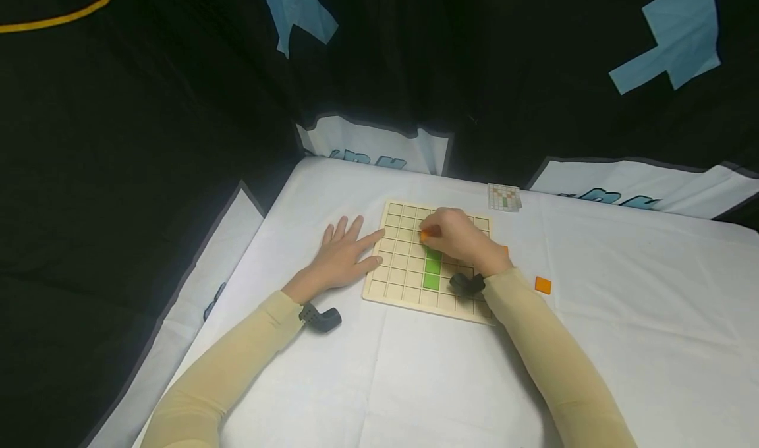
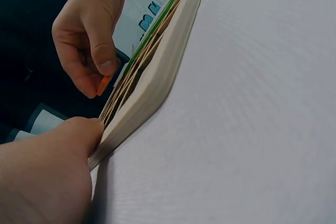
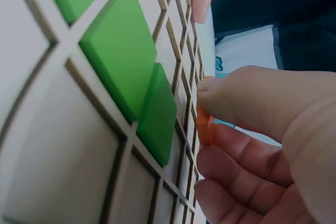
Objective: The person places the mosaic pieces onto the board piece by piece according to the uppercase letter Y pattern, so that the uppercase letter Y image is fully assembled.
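Note:
A square wooden grid board (image 1: 403, 280) lies on the white table. My right hand (image 1: 458, 237) is over its upper middle, pinching an orange tile (image 3: 204, 124) between thumb and fingers. Three green tiles (image 3: 122, 51) sit in a line on the board, just nearer to me than the pinched tile. My left hand (image 1: 338, 257) lies spread at the board's left edge, its thumb and index finger touching the rim. In the left wrist view, the orange tile (image 2: 103, 84) is held on edge close to the board's surface. The right hand and wrist cover part of the board.
One loose orange tile (image 1: 543, 284) lies right of the board. Another orange tile (image 1: 506, 250) shows partly behind the right wrist. A small stack of printed grid cards (image 1: 503, 197) rests beyond the board's far right corner. Black cloth (image 1: 379, 72) hangs behind the table.

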Motion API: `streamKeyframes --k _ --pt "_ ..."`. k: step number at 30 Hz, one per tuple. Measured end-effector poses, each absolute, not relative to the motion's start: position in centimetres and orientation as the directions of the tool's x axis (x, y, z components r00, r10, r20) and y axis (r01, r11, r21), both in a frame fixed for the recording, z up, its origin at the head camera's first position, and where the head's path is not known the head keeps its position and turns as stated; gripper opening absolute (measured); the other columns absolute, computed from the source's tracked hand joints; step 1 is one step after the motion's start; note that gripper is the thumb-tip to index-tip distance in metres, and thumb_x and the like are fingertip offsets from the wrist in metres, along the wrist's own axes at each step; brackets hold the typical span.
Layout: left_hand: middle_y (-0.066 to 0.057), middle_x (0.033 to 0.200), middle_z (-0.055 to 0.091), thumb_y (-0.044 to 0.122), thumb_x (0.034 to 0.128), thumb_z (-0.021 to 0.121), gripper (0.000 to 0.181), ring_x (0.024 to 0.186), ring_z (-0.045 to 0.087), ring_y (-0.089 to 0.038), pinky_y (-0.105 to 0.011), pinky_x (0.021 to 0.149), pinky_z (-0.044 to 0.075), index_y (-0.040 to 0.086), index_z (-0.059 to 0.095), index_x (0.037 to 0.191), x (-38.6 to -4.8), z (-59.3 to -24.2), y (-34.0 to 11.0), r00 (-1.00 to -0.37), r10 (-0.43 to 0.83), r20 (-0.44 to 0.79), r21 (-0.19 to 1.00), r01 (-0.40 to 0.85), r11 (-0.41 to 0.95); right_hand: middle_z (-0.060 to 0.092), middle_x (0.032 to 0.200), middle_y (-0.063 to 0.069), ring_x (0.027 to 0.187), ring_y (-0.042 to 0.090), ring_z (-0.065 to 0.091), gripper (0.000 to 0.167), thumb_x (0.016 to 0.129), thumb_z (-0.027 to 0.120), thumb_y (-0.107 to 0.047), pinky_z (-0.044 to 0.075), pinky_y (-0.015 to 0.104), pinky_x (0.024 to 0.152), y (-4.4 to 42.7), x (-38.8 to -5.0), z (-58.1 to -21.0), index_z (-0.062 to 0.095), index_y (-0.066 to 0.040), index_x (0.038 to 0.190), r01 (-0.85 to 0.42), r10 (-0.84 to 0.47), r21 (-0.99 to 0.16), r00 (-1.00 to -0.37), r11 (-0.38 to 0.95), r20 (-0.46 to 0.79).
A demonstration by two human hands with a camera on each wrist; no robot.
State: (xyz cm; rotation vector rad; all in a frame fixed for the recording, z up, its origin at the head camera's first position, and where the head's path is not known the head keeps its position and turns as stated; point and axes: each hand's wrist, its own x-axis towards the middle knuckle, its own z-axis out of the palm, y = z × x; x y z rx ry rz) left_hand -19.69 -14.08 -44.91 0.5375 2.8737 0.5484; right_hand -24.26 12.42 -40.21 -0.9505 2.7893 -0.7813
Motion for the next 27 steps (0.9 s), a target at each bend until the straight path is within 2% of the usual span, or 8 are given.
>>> streamKeyframes --k 14,21,27 --pt "-0.022 0.171 0.009 0.053 0.1037 0.045 0.062 0.157 -0.002 -0.05 -0.068 0.125 -0.001 0.03 0.033 0.161 -19.7 -44.9 -14.2 -0.919 0.383 -0.092 0.386 0.321 0.865 0.076 0.113 0.014 0.106 0.027 0.068 0.026 0.089 0.074 -0.004 0.055 0.043 0.1 11.2 -25.0 -40.6 0.076 -0.001 0.114 -0.5 -0.567 -0.487 -0.824 0.716 0.013" --pt "-0.021 0.171 0.009 0.053 0.1037 0.045 0.063 0.157 -0.003 -0.049 -0.067 0.126 -0.001 0.03 0.033 0.161 -19.8 -44.9 -14.2 -0.918 0.384 -0.097 0.384 0.321 0.866 0.076 0.11 0.012 0.103 0.026 0.066 0.023 0.088 0.072 -0.004 0.054 0.044 0.1 11.1 -25.1 -40.9 0.077 -0.003 0.11 -0.504 -0.572 -0.488 -0.82 0.713 0.012" --pt "-0.022 0.171 0.009 0.053 0.1038 0.045 0.063 0.157 -0.002 -0.05 -0.068 0.125 -0.001 0.03 0.033 0.161 -19.7 -44.9 -14.2 -0.919 0.384 -0.09 0.381 0.324 0.866 0.076 0.114 0.012 0.108 0.027 0.066 0.026 0.087 0.072 -0.004 0.053 0.044 0.104 10.9 -25.2 -41.1 0.077 -0.003 0.113 -0.469 -0.549 -0.501 -0.836 0.727 -0.014"
